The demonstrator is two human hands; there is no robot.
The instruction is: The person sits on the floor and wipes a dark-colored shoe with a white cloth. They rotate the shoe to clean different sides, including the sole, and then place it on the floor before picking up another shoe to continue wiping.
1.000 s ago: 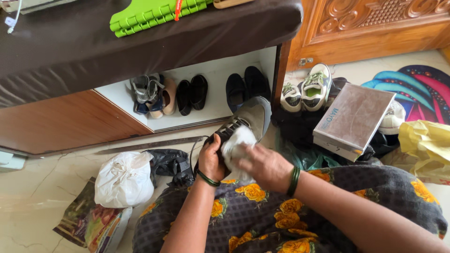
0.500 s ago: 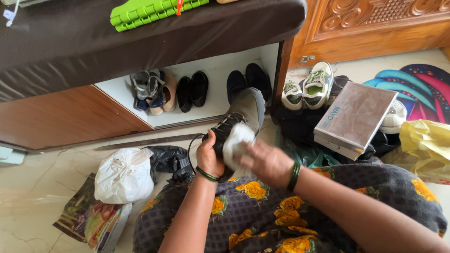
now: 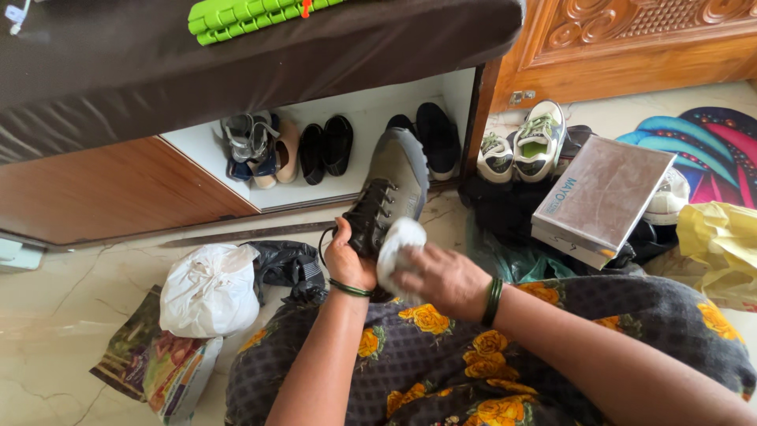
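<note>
Cloth on the shoe!
My left hand (image 3: 347, 264) grips the grey shoe (image 3: 388, 193), toe pointing twelve o'clock; my right hand (image 3: 443, 278) clutches a white cloth (image 3: 397, 246) against it.

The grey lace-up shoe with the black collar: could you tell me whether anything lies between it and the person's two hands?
Nothing separates the left hand from the grey lace-up shoe; it grips the black collar directly. The right hand presses a crumpled white cloth against the shoe, so that cloth lies between palm and shoe.
</note>
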